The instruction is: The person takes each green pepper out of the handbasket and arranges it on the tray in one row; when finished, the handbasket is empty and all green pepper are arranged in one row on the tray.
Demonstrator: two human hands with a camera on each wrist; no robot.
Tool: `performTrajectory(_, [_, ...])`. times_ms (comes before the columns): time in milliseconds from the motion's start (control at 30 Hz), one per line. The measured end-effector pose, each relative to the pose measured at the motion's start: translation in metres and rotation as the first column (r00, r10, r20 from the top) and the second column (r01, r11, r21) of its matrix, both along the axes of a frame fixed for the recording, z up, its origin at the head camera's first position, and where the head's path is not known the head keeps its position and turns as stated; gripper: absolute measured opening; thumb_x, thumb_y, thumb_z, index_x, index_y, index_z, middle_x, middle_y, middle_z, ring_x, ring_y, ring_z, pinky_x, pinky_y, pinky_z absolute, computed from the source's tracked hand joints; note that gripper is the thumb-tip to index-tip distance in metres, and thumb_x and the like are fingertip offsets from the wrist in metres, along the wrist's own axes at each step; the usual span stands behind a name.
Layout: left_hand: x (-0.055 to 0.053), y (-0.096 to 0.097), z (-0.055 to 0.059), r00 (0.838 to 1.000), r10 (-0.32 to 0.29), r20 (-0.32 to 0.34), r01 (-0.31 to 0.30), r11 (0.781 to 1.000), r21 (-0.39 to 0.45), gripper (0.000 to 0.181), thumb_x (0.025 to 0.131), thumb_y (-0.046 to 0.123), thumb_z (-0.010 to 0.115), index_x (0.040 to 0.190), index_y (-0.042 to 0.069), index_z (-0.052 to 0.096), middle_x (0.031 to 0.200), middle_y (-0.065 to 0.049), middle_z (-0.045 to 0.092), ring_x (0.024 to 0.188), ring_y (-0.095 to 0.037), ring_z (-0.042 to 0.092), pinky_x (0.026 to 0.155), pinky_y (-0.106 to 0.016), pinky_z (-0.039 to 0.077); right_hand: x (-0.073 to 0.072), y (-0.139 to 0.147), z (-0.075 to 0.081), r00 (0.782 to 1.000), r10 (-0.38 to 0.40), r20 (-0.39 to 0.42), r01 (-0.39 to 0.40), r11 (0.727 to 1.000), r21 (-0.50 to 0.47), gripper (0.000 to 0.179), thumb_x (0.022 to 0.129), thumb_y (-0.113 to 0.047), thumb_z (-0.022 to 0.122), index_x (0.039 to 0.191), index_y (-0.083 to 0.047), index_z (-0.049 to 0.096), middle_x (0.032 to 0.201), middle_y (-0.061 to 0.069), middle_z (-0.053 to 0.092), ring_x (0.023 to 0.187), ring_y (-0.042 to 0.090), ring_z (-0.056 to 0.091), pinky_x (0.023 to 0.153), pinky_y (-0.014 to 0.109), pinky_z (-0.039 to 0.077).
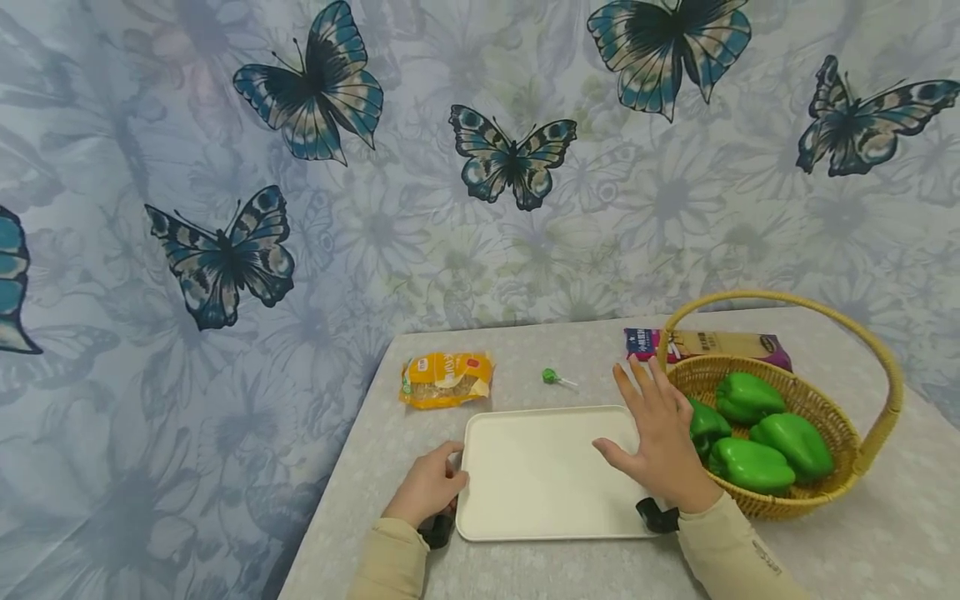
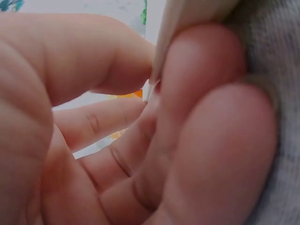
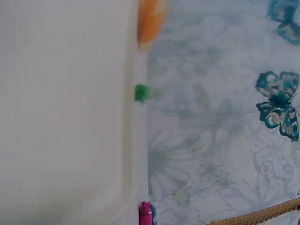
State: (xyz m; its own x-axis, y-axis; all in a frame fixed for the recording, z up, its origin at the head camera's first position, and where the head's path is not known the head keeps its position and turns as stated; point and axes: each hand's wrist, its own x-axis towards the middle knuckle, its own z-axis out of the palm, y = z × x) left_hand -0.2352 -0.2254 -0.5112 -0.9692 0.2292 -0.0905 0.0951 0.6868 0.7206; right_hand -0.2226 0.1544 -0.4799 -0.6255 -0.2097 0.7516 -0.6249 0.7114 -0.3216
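Note:
A cream rectangular tray [image 1: 547, 475] lies on the table before me. My left hand [image 1: 429, 483] grips its left edge; in the left wrist view the thumb [image 2: 117, 56] meets one face of the tray rim [image 2: 164, 42] and fingertips press the other. Over the tray's right side my right hand [image 1: 660, 437] is raised with its fingers spread, holding nothing. Just right of that hand stands a wicker basket [image 1: 847, 425] with a tall handle and several green bell peppers [image 1: 753, 465] inside. In the right wrist view the tray [image 3: 65, 103] fills the left half, and no fingers show.
Behind the tray lie an orange food packet [image 1: 446, 380] at left and a green lollipop [image 1: 551, 377] near the middle. A long purple-and-tan package [image 1: 720, 343] sits behind the basket. A butterfly-patterned cloth [image 1: 420, 242] hangs along the back and left of the table [image 1: 517, 350].

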Motion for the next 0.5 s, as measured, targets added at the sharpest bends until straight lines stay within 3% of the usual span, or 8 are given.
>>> performTrajectory(167, [0.000, 0.004, 0.001, 1.000, 0.020, 0.006, -0.020, 1.000, -0.019, 0.055, 0.098, 0.016, 0.063, 0.149, 0.005, 0.049, 0.079, -0.005, 0.062, 0.055, -0.019, 0.062, 0.049, -0.033, 0.052, 0.000, 0.029, 0.027, 0.998, 0.027, 0.057, -0.017, 0.985, -0.172, 0.082, 0.095, -0.045, 0.067, 0.162, -0.013, 0.033, 0.169, 0.014, 0.025, 0.156, 0.045, 0.010, 0.102, 0.077, 0.010])
performTrajectory(267, [0.000, 0.006, 0.002, 1.000, 0.018, 0.005, -0.018, 0.999, -0.034, 0.055, 0.098, 0.017, 0.062, 0.150, 0.005, 0.048, 0.077, -0.004, 0.062, 0.054, -0.018, 0.062, 0.049, -0.033, 0.052, -0.002, 0.055, 0.046, 0.993, 0.025, 0.113, 0.005, 0.967, -0.257, 0.074, 0.096, -0.029, 0.065, 0.162, -0.019, 0.034, 0.167, 0.016, 0.030, 0.153, 0.047, 0.018, 0.108, 0.079, 0.009])
performTrajectory(433, [0.002, 0.006, 0.001, 1.000, 0.010, -0.005, -0.010, 0.999, -0.052, 0.055, 0.098, 0.015, 0.061, 0.150, 0.003, 0.047, 0.074, -0.003, 0.062, 0.052, -0.018, 0.060, 0.048, -0.034, 0.050, -0.008, 0.097, 0.073, 0.980, 0.003, 0.199, 0.062, 0.945, -0.320, 0.056, 0.105, -0.026, 0.052, 0.159, -0.016, 0.041, 0.163, 0.022, 0.034, 0.148, 0.054, 0.025, 0.111, 0.079, 0.013])
performTrajectory(500, [0.002, 0.006, 0.001, 1.000, 0.005, -0.011, -0.006, 0.999, -0.049, 0.055, 0.098, 0.014, 0.061, 0.149, 0.002, 0.047, 0.074, -0.003, 0.062, 0.052, -0.018, 0.060, 0.049, -0.034, 0.050, -0.014, 0.110, 0.079, 0.972, -0.050, 0.227, 0.120, 0.945, -0.304, 0.051, 0.107, -0.028, 0.048, 0.155, -0.011, 0.046, 0.154, 0.025, 0.043, 0.141, 0.049, 0.037, 0.106, 0.077, 0.024])
